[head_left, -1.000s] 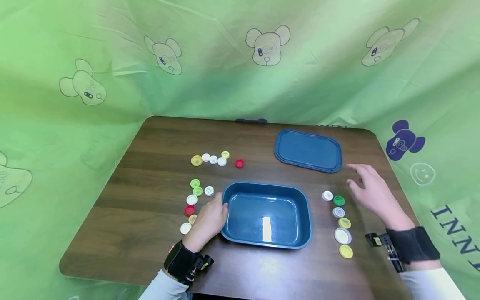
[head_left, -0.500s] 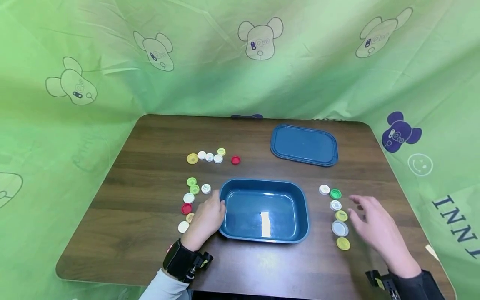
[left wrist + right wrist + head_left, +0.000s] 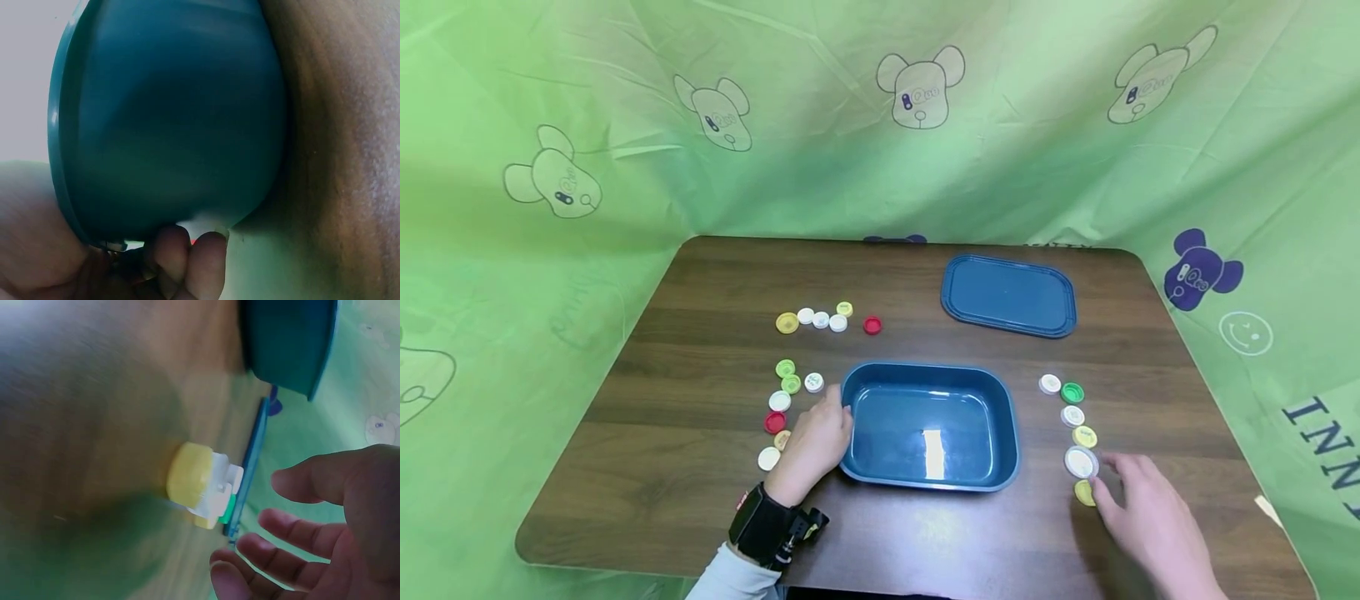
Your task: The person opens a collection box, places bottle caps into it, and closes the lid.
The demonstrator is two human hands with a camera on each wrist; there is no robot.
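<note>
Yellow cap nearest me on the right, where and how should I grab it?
Probably pinch the yellow cap by its rounded side, right hand coming from the right: it lies flat, and the large white cap crowds its far edge.

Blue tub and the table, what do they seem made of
The blue tub looks like glossy molded plastic: it shows bright reflections and rounded corners. The table has a brown wood-grain top with a soft sheen; wood or laminate, I can't tell.

letters "inn" (image 3: 1326, 440), smiley (image 3: 1246, 333) on green cloth (image 3: 1262, 183); mouse-head lettering (image 3: 922, 97) illegible
</note>
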